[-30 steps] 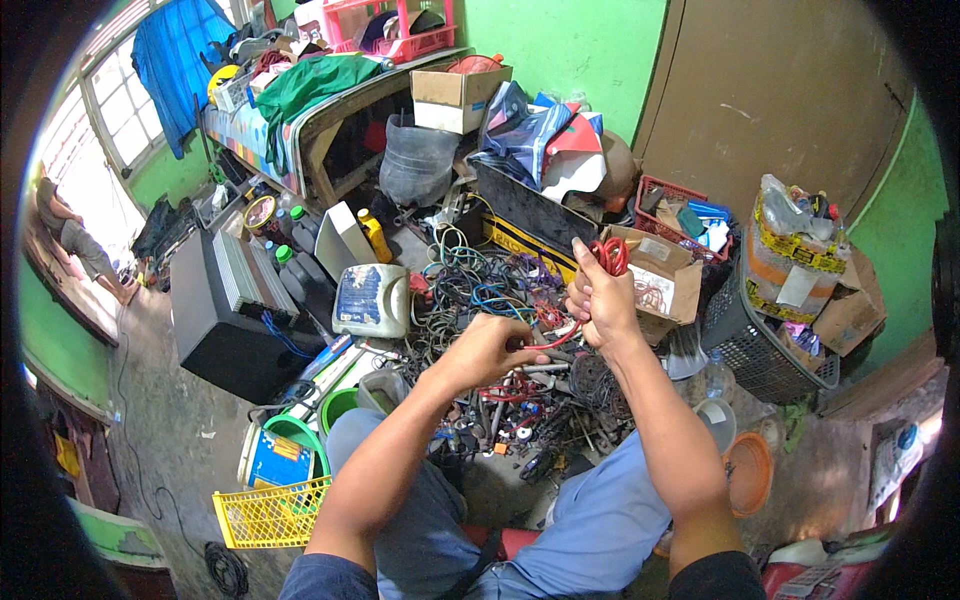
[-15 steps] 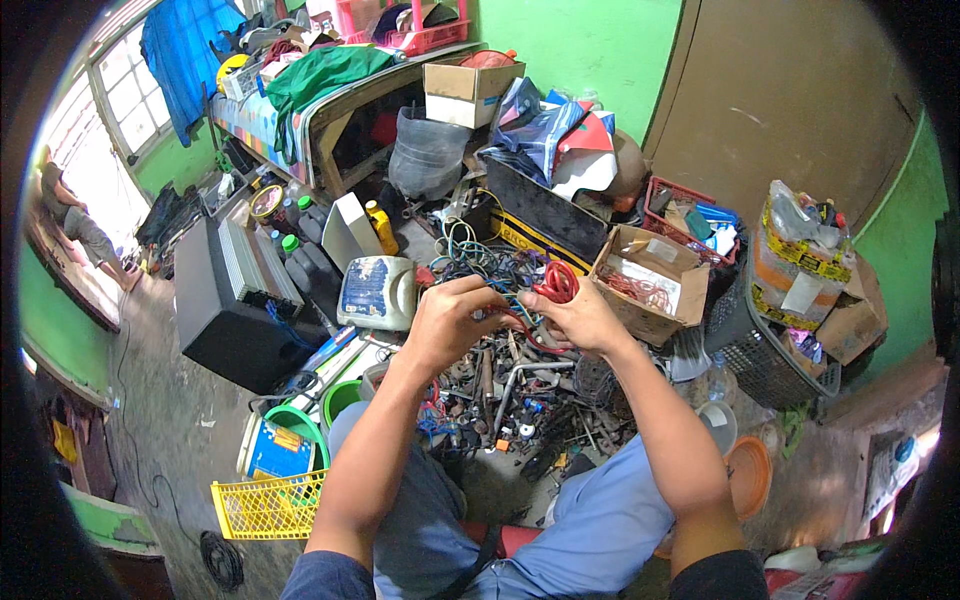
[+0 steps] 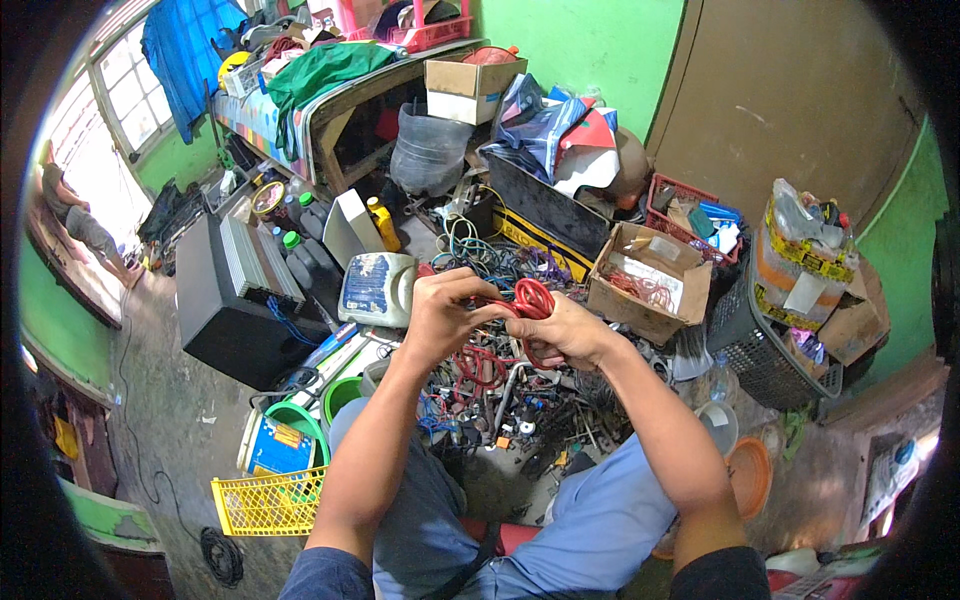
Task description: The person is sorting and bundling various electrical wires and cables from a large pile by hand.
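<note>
A coil of red cable sits in my right hand, whose fingers are wrapped round it. Close beside it, my left hand pinches a stretch of the same cable between thumb and fingers. The two hands nearly touch at the fingertips. A loose red loop hangs below them over a heap of scrap metal parts, tools and wires on the floor between my legs. Tangled cables lie just beyond my hands.
An open cardboard box with red wire stands right of my hands. To the left are a white jerrycan, a black cabinet and a yellow basket. A grey crate stands far right; a person sits by the doorway.
My hands have come closer together, the right one shifting left with the red coil. A loose loop of red cable now hangs lower, under my hands.
</note>
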A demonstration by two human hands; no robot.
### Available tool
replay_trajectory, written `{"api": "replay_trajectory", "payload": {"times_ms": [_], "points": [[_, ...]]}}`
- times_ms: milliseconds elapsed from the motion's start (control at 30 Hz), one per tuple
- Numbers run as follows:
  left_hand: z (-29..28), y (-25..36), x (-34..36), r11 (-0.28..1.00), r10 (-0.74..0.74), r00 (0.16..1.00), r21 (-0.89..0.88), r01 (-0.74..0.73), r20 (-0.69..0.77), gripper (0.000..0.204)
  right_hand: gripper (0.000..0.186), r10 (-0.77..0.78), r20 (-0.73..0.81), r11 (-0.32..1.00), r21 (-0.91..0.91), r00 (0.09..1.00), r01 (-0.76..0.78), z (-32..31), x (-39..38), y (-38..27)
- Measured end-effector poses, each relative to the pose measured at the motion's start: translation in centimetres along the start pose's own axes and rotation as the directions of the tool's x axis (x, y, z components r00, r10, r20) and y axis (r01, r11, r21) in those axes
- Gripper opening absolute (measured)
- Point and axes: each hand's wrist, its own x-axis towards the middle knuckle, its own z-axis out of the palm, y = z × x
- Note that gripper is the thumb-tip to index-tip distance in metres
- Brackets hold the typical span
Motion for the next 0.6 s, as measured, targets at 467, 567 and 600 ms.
{"api": "replay_trajectory", "payload": {"times_ms": [467,567,600], "points": [[1.3,-1.2,-0.1,0.979,-0.127,0.984,-0.143,0.145,0.126,0.022,0.029,-0.070,-0.003,0.995,-0.068,0.998,0.069,-0.3,-0.1,1.2],[1.4,-0.5,0.1,0.945,-0.167,0.971,-0.255,0.207,0.170,0.020,0.027,-0.206,-0.082,0.976,-0.085,0.975,0.199,0.0,-0.2,1.6],[1.4,-0.3,0.2,0.942,-0.166,0.969,-0.262,0.210,0.183,0.019,0.027,-0.221,-0.087,0.972,-0.101,0.971,0.212,-0.1,-0.2,1.7]]}}
